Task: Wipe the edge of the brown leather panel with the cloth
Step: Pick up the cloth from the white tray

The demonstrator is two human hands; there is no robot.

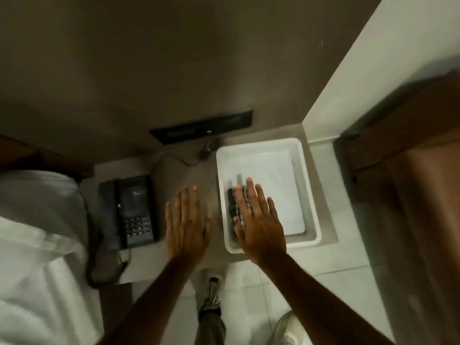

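Head view: our 2 hands, left hand [185,226] and right hand [258,222], hover wide, empty; no cloth visible, so we risk knocking the white tray [310,195] off the desk's [149,260] right edge.

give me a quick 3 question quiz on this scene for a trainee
1. True or false: the right hand holds a cloth.
2. What lies left of the left hand? A) phone B) kettle C) lamp
3. Fill in: the dark remote lies in the white ____.

Key: 1 false, both hands are open and empty; 2 A; 3 tray.
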